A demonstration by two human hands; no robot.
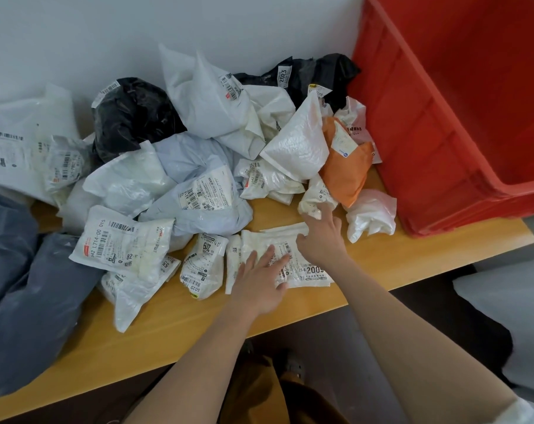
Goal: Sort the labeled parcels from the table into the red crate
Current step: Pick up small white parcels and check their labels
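A heap of labeled parcels in white, black, grey and orange bags covers the wooden table [174,313]. The red crate [449,123] stands at the table's right end, tilted toward me. A flat white parcel [302,267] with a printed label lies near the front edge. My left hand [261,280] rests flat on it, fingers spread. My right hand [320,237] reaches past the flat parcel's far edge, and its fingertips touch a small crumpled white parcel [316,194]. An orange parcel [348,169] leans just beyond that.
Large dark grey bags [24,304] fill the table's left end. A white wall runs behind the heap. A crumpled white bag [371,215] lies beside the crate. Dark floor and a white object [513,304] sit below the table on the right.
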